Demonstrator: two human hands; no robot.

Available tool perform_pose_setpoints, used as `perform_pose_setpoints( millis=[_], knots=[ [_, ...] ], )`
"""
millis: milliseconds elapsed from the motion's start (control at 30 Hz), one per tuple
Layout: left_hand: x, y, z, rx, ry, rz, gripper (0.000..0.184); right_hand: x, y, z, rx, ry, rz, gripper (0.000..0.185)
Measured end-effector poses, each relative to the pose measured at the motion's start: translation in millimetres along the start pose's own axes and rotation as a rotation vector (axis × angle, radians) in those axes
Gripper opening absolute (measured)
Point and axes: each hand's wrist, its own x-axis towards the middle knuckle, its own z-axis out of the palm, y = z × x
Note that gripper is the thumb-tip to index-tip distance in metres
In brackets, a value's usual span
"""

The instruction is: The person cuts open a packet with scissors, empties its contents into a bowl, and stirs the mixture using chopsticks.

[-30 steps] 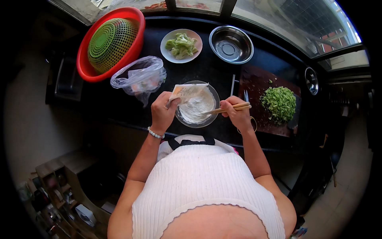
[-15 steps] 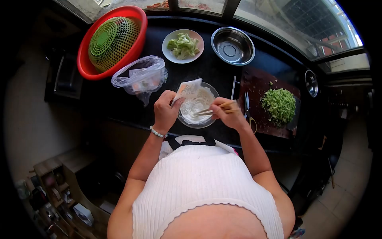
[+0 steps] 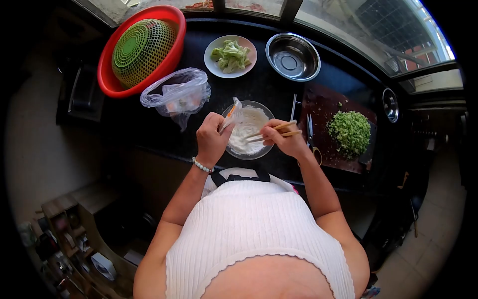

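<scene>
My left hand (image 3: 213, 138) is closed on a small white packet with orange print (image 3: 234, 112), held tilted over the left rim of a clear bowl (image 3: 269, 110). White flour-like powder or paste (image 3: 241, 133) lies in the bowl. Wooden chopsticks (image 3: 278, 130) are gripped in my right hand (image 3: 283, 138), and their tips reach into the white mixture. Just right of that hand, scissors (image 3: 310, 130) lie at the left edge of a dark cutting board (image 3: 318, 102). A heap of chopped greens (image 3: 349, 132) rests on the board.
A clear plastic bag (image 3: 180, 94) sits left of the bowl, below a red basin (image 3: 103, 70) holding an upturned green basket (image 3: 142, 52). Farther back are a plate (image 3: 210, 67) of pale green leaves (image 3: 231, 56) and a steel bowl (image 3: 293, 57). A small metal dish (image 3: 390, 105) stands far right.
My left hand has turned the packet, so it shows narrower and more edge-on over the bowl. The chopsticks have shifted slightly within the white mixture.
</scene>
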Motion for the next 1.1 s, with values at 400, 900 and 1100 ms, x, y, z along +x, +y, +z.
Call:
perform_pose_setpoints(
  millis=[400,900,1100],
  knots=[
    [-0.4,-7.4,2.3,-0.003,0.034,0.089,0.009,6.9,-0.7,2.4,-0.147,0.139,-0.267,0.018],
    [-2.5,-2.4,-2.6,0.051,-0.034,0.044,0.009,4.0,-2.2,-4.2,-0.125,0.020,-0.153,0.015],
    [-1.3,-4.5,3.4,-0.078,0.095,0.150,0.013,8.7,1.7,-13.1,0.047,0.222,-0.092,0.016]
  ],
)
